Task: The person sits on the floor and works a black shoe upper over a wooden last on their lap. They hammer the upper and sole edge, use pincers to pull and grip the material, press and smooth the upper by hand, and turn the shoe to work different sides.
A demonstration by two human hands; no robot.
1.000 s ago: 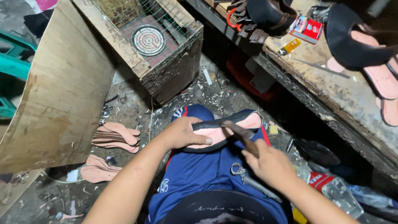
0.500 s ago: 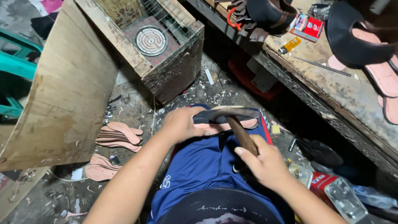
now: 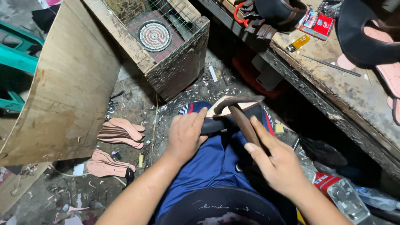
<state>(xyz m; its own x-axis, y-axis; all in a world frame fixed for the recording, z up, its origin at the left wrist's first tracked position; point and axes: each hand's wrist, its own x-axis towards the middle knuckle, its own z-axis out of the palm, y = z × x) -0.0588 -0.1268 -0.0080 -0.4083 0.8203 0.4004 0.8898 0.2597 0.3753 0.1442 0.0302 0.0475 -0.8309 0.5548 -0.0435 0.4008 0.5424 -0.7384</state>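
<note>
While the right hand (image 3: 280, 166) grips a wooden-handled hammer (image 3: 241, 112), its head raised over a sandal (image 3: 233, 118), the left hand (image 3: 185, 135) clamps that sandal on the person's knee, above blue shorts (image 3: 208, 166). 2 stacks of pink insoles (image 3: 121, 133) lie on the littered floor to the left, beside a plywood sheet (image 3: 66, 91). A workbench (image 3: 346, 96) runs along the right.

Bare forearms, blue shorts (image 3: 208, 162) with white trim, dark cap brim (image 3: 221, 210) below.
</note>
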